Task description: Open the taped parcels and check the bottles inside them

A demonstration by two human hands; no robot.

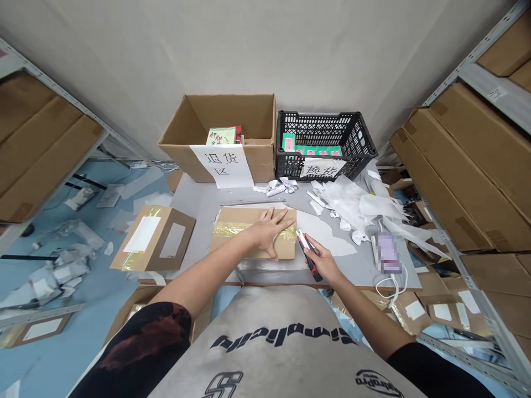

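Observation:
A taped cardboard box [232, 216] lies flat on the grey table in front of me, with yellowish clear tape running along its top. My left hand [270, 231] rests on the right part of that box, palm down with fingers spread. In my right hand [322, 258] is a red and black utility knife [312, 263], gripped by its handle. Its silvery tip is beside the box's right edge; whether it touches the cardboard I cannot tell. White paper lies beneath and right of the box.
Behind stand an open carton [176, 157] holding small boxes and a black crate [286, 166] with green-pink packs. Another taped box [182, 235] sits at the table's left edge. Paper scraps [348, 199] and a phone [388, 251] with a cable lie right. Shelves flank both sides.

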